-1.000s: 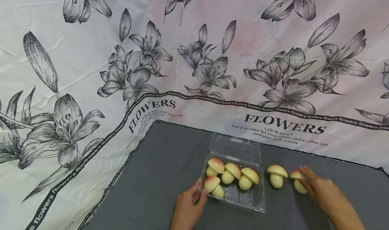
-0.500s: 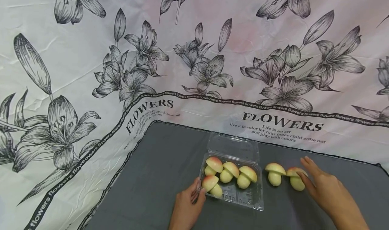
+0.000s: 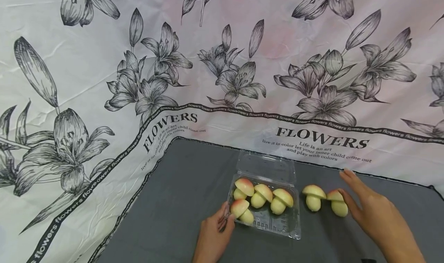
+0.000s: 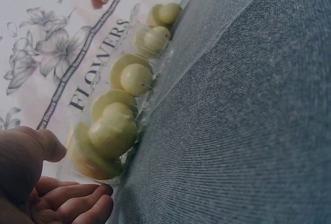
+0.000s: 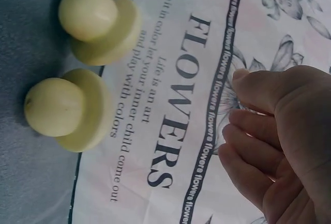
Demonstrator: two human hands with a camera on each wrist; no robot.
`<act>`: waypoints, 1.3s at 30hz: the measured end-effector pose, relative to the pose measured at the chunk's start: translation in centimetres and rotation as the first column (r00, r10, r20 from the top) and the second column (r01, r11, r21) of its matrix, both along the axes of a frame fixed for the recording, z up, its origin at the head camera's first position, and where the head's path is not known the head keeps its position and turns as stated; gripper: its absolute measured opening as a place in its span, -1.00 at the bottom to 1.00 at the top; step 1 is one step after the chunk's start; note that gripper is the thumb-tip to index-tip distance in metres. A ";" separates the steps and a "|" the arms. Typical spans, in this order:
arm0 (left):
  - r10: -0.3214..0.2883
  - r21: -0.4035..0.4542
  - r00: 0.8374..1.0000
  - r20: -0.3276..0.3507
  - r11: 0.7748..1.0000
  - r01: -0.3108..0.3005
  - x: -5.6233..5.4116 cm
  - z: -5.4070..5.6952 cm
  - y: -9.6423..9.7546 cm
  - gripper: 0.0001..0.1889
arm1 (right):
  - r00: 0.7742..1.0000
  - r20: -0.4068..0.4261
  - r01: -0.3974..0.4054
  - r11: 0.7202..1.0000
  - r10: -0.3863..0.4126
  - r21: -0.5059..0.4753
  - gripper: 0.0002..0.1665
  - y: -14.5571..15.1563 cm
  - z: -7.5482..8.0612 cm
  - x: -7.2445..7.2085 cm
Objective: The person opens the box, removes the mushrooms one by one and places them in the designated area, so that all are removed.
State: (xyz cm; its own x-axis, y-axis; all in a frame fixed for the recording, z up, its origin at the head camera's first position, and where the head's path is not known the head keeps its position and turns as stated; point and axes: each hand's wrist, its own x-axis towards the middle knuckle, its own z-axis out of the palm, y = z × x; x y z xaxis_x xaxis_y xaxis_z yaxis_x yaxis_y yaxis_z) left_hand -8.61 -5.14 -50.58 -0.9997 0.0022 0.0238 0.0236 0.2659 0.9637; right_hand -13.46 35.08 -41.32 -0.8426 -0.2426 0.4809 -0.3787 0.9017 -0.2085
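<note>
My left hand [image 3: 216, 232] pinches the left side wall of a clear plastic clamshell box [image 3: 268, 226]. Several mushroom-shaped pieces with pale yellow stems and red-blushed caps, one of them a front-left piece [image 3: 240, 208], lie inside it. To the box's right on the table are two more: a nearer mushroom-shaped piece [image 3: 313, 203] and a farther-right mushroom-shaped piece [image 3: 338, 209]. My right hand [image 3: 376, 213] hovers just right of that last one, fingers loosely extended and holding nothing. The right wrist view shows this hand [image 5: 289, 131] apart from both pieces.
The box's clear lid [image 3: 266, 169] is folded back toward the cloth backdrop [image 3: 229, 128] printed with flowers. Dark grey cloth [image 3: 180, 201] covers the table. A small black object [image 3: 368, 260] shows at the bottom edge, near my right forearm.
My right hand has let go of the far-right mushroom-shaped piece and drawn slightly up and away. That piece now sits closer beside its neighbour. My left hand stays on the box.
</note>
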 end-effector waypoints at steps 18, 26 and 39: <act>0.007 -0.008 1.000 0.002 1.000 -0.007 0.0 0.0 -0.2 -0.33 | 0.998 0.038 -0.057 0.998 0.056 0.018 -0.03 -2.8 2.0 -0.6; 0.007 -0.020 1.000 0.023 1.000 -0.007 -0.2 0.1 0.1 -0.34 | 0.990 0.003 -0.138 0.990 0.138 -0.003 -0.08 -4.1 1.5 -1.1; 0.005 -0.015 1.000 0.010 1.000 -0.005 -0.2 0.0 0.1 -0.35 | 0.944 0.023 -0.330 0.943 0.329 0.038 -0.15 -7.4 0.9 -1.9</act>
State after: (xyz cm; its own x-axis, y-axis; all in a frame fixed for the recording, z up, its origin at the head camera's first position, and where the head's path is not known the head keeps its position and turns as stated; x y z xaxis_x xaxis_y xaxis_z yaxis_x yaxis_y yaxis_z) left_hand -8.79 -5.05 -50.61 -0.9999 -0.0028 0.0134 0.0121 0.2806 0.9597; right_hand -15.39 27.67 -40.43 -0.7200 -0.5271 0.4514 -0.6528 0.7352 -0.1828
